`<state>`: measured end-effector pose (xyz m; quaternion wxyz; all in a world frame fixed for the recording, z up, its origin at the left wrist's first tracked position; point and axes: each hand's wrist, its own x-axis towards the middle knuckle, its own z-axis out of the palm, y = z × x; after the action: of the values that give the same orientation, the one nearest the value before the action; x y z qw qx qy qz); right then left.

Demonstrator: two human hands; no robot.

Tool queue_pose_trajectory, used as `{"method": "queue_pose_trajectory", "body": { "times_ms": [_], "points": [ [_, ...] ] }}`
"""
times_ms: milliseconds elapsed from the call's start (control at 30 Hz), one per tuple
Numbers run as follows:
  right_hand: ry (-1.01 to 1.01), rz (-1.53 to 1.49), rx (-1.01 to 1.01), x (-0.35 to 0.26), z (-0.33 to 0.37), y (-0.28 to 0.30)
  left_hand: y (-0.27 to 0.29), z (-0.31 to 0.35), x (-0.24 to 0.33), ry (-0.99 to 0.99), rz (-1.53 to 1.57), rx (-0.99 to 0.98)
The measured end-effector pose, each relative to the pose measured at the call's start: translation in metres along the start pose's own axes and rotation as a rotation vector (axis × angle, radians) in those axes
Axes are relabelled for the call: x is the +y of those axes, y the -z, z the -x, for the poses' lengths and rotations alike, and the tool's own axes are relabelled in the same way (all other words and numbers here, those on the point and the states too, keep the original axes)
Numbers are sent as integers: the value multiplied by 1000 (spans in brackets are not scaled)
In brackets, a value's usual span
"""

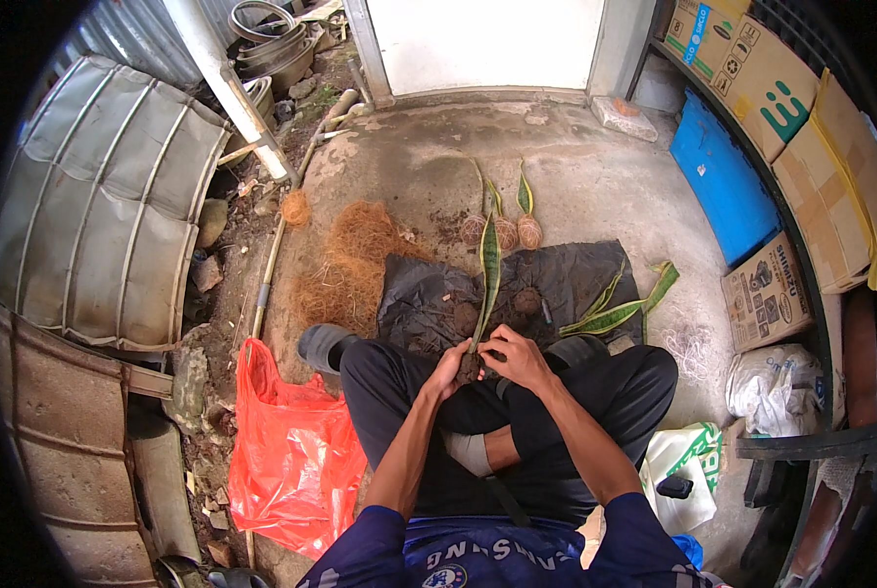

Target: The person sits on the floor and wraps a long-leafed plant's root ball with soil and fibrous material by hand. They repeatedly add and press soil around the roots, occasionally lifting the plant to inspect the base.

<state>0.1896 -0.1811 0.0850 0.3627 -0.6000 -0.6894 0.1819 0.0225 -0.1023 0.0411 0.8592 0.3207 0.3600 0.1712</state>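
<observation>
A tall snake plant leaf (490, 279), green with yellow edges, stands nearly upright from a dark soil ball (470, 368) above my crossed legs. My left hand (445, 374) is closed round the soil ball from the left. With bent fingers pressed together, my right hand (519, 359) grips the base of the plant from the right; its fingertips are partly hidden. Just beyond, a black plastic sheet (414, 294) bears a soil ball (527, 301) and another soil lump (466, 317). Loose snake plant leaves (610, 316) lie at its right side.
Beyond the sheet stand several snake plants with wrapped root balls (529, 231). Brown coconut fibre (345, 265) lies left of it, pale string (690, 348) to the right. A red plastic bag (291, 451) sits by my left knee. Cardboard boxes (767, 294) line the right side.
</observation>
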Motion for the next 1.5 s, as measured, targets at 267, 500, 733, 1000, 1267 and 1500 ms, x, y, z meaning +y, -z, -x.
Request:
{"method": "queue_pose_trajectory", "body": {
  "times_ms": [267, 500, 733, 1000, 1267, 1500],
  "points": [
    [-30, -20, -8, 2, 0, 1, -4, 2, 3, -3, -16, 28],
    [-82, -114, 23, 0, -1, 1, -3, 2, 2, 2, -2, 14],
    [-165, -162, 52, 7, -2, 5, -6, 3, 4, 8, -1, 17],
    [-197, -166, 121, 9, -5, 8, 1, 1, 1, -9, 22, 30],
    [-264, -163, 118, 13, -6, 7, 2, -2, 0, -19, 87, 73],
    [-284, -148, 243, 25, -5, 2, -1, 0, 2, -12, 53, 70]
  ]
}}
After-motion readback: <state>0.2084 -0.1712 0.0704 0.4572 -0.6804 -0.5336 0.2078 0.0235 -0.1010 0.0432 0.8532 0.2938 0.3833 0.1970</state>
